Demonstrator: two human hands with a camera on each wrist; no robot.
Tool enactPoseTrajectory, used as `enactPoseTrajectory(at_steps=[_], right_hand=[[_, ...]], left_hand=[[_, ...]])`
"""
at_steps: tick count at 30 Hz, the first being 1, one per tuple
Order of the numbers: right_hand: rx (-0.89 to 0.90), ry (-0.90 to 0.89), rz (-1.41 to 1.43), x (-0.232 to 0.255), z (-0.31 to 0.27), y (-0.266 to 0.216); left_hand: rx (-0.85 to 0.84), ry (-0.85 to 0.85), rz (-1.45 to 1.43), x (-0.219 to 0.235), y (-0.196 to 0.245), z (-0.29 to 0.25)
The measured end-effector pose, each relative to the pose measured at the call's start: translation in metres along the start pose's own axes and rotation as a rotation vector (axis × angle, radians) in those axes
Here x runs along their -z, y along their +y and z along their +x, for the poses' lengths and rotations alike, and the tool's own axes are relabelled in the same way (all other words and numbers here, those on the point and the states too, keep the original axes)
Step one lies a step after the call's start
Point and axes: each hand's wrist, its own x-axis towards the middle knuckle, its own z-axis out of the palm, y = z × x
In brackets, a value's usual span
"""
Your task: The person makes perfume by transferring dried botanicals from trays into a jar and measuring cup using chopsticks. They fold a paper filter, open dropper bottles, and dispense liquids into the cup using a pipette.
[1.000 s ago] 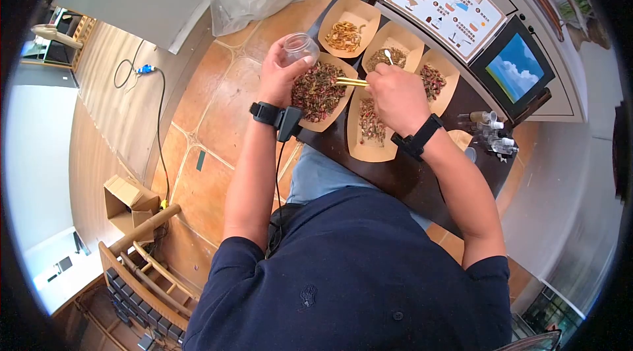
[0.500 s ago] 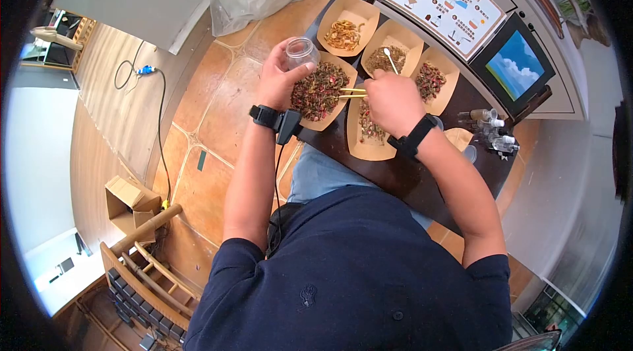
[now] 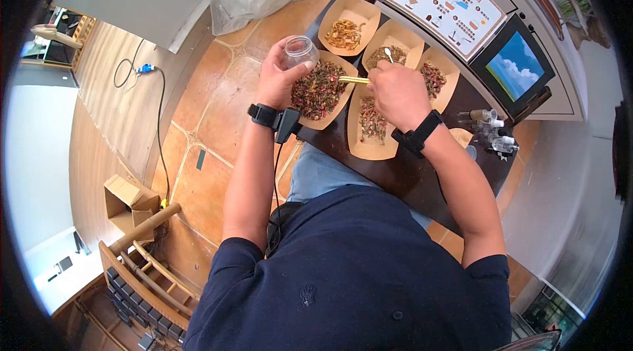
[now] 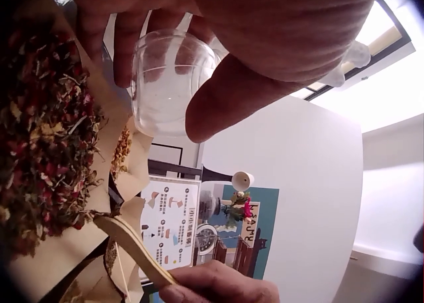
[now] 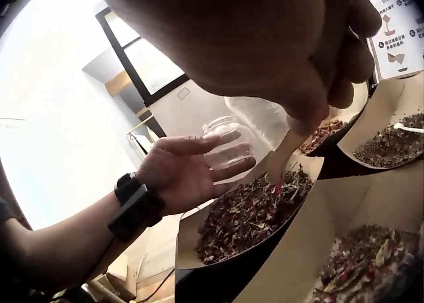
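Note:
My left hand (image 3: pixel 277 77) holds a clear, open jar (image 3: pixel 301 51) between thumb and fingers, its mouth uncovered. In the left wrist view nothing shows inside the jar (image 4: pixel 165 84). My right hand (image 3: pixel 399 95) pinches bamboo tweezers (image 3: pixel 355 80), whose tips point left over a paper tray (image 3: pixel 321 125) of dried petals and leaves (image 3: pixel 319 90). A reddish bit (image 5: pixel 279 184) shows at the tweezer tips in the right wrist view. The jar is above the far left edge of that tray, a short way from the tips.
More paper trays stand around: orange-brown dried pieces (image 3: pixel 344 36), a brown crumbly mix with a white spoon (image 3: pixel 388 55), red petals (image 3: pixel 432 82) and a paler petal mix (image 3: pixel 372 123). Small bottles (image 3: pixel 494 133) stand at the table's right end. An instruction board (image 3: pixel 445 4) and a screen (image 3: pixel 516 68) rise behind.
The tweezer prongs stood apart half a second ago and are now close together. My right hand has shifted slightly; my left hand with the jar has barely moved.

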Motion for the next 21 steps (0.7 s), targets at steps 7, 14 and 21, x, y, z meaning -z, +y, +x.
enactPoseTrajectory(at_steps=[7,14,21], right_hand=[[0.059,-0.1,-0.005,-0.014,-0.004,-0.017],[0.107,-0.074,-0.086,-0.028,-0.005,-0.021],[0.053,-0.009,-0.028,-0.008,-0.003,-0.012]], left_hand=[[0.015,-0.015,0.048,-0.005,0.003,-0.002],[0.021,-0.014,0.048,-0.005,0.002,-0.003],[0.007,-0.029,0.021,-0.003,0.001,-0.004]])
